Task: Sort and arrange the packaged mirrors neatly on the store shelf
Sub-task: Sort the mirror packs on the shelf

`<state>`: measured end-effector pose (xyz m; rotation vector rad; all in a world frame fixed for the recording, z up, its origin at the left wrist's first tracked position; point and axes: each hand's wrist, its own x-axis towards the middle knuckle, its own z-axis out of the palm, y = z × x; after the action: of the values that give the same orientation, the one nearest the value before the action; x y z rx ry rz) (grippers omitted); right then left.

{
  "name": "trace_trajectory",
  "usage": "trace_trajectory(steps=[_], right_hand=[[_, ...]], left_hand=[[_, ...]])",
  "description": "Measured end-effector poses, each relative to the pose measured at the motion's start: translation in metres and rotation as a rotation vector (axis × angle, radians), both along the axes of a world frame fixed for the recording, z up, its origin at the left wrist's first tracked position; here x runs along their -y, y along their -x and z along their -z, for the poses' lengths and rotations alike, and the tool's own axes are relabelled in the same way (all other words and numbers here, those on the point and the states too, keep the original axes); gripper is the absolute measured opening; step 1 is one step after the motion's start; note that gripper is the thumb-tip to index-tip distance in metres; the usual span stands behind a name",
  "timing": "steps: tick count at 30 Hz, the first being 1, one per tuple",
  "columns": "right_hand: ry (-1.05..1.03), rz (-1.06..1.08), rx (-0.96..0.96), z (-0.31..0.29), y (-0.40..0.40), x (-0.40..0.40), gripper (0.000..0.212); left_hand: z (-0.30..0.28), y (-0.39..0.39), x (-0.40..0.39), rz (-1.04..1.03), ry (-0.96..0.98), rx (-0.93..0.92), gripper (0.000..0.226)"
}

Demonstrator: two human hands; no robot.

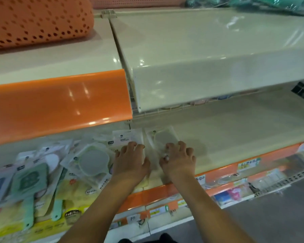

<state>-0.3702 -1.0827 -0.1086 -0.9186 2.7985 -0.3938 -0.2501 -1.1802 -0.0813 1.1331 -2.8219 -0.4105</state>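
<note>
Left hand [130,159] and right hand [180,160] press curled fingers [182,146] onto flat clear-plastic packaged mirrors [162,137] on the cream shelf [235,130]. Judged light, glossy, slippery, glass fragile; grip by package edges.

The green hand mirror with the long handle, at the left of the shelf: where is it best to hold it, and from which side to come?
Probably by the handle, from the front edge of the shelf. The green hand mirror lies flat with its handle pointing toward the person, and other packets crowd against its head, so the slim handle looks like the freest part to pinch through the wrapping.
</note>
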Motion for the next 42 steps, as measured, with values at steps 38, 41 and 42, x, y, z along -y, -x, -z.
trace_trajectory(steps=[38,41,42], right_hand=[[0.319,-0.777,0.035,-0.032,-0.179,0.057,0.05],[0.31,-0.766,0.02,-0.031,-0.209,0.067,0.05],[0.285,-0.757,0.018,-0.031,-0.219,0.071,0.051]], left_hand=[[-0.004,-0.203,-0.026,-0.681,0.238,-0.09,0.039],[-0.001,-0.232,-0.014,-0.661,0.233,-0.091,0.04],[0.0,-0.242,-0.01,-0.653,0.232,-0.091,0.041]])
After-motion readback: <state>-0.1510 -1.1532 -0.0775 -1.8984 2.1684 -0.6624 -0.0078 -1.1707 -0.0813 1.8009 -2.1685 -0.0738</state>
